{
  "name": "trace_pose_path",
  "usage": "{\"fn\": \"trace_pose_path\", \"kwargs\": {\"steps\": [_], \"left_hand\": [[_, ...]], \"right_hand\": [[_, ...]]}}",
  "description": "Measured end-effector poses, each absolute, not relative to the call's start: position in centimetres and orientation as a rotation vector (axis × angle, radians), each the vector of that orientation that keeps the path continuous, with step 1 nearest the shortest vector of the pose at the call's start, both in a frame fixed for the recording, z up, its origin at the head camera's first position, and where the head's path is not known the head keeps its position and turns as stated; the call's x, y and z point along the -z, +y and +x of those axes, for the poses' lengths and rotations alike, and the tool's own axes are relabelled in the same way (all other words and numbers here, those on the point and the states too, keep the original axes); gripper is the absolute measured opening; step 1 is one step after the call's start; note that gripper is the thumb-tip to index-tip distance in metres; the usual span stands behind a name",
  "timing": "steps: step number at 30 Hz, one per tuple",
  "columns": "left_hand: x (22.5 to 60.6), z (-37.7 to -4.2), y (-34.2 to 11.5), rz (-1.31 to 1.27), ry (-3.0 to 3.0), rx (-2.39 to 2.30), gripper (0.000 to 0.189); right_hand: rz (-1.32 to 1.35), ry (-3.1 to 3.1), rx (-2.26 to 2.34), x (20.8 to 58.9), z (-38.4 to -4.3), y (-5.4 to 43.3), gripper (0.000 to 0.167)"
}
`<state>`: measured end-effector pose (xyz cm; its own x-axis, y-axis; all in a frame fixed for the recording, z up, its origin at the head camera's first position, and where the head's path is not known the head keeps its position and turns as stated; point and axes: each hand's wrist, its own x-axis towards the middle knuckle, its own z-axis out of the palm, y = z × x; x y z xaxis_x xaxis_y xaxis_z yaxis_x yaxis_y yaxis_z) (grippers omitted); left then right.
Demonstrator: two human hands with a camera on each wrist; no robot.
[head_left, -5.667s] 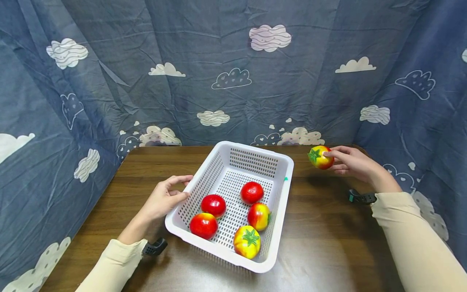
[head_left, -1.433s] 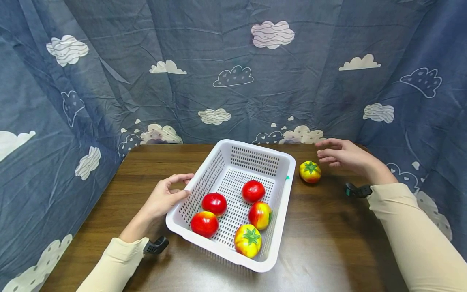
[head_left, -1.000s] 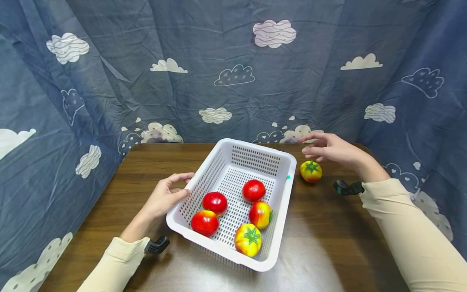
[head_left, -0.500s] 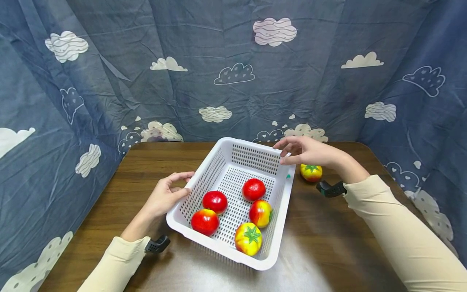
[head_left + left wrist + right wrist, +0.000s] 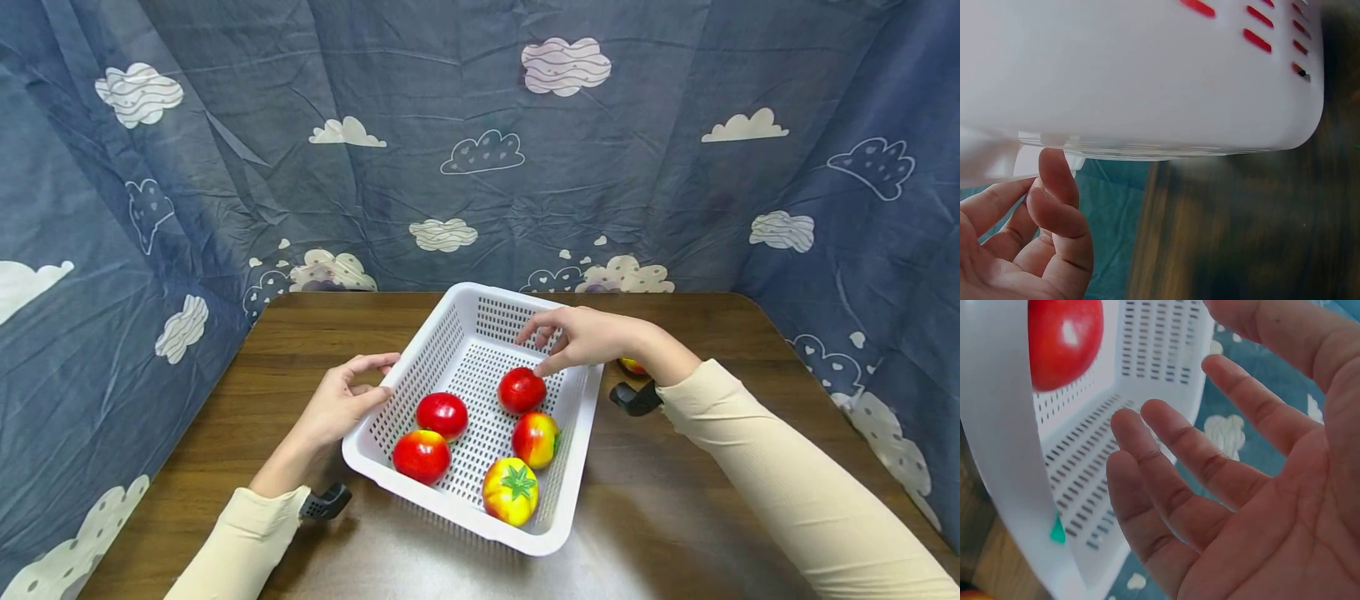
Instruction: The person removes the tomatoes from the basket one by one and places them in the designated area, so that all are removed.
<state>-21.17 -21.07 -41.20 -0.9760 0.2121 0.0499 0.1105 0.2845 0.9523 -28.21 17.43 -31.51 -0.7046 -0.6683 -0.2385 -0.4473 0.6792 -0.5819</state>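
In the head view a white perforated plastic basket (image 5: 465, 287) stands on the table, holding several red and red-yellow toy tomatoes. My left hand (image 5: 341, 404) holds the basket's left rim, its fingers curled at the edge in the left wrist view. Over the basket's right side, my right hand (image 5: 585, 337) reaches in with parted fingers. Its thumb is close to the upper red tomato (image 5: 522, 390); whether they touch I cannot tell. In the right wrist view the palm holds nothing. Another tomato (image 5: 632, 365) lies outside the basket, mostly hidden behind the right wrist.
Two red tomatoes (image 5: 442, 416) lie at the basket's left; a red-yellow one (image 5: 536, 440) and a yellow one with a green star-shaped top (image 5: 510, 492) lie at its right. A blue cloud-patterned cloth (image 5: 480, 167) hangs behind the brown wooden table (image 5: 697, 500).
My right hand set a yellow-red tomato on the table right of the basket and let go. It then moved left, over the rim into the basket. The left hand stayed put.
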Motion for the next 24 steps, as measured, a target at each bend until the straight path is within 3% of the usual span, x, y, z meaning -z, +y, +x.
{"fn": "trace_pose_path", "kwargs": {"steps": [10,24], "left_hand": [[41.3,-21.2,-21.2,0.320,2.443,-1.813,0.050],[41.2,-21.2,-21.1,0.338,2.437,-1.816,0.050]], "right_hand": [[-0.923,2.425,0.496,33.0,-27.8,14.7,0.039],[-0.955,2.445,0.305,33.8,-27.6,13.0,0.042]]}}
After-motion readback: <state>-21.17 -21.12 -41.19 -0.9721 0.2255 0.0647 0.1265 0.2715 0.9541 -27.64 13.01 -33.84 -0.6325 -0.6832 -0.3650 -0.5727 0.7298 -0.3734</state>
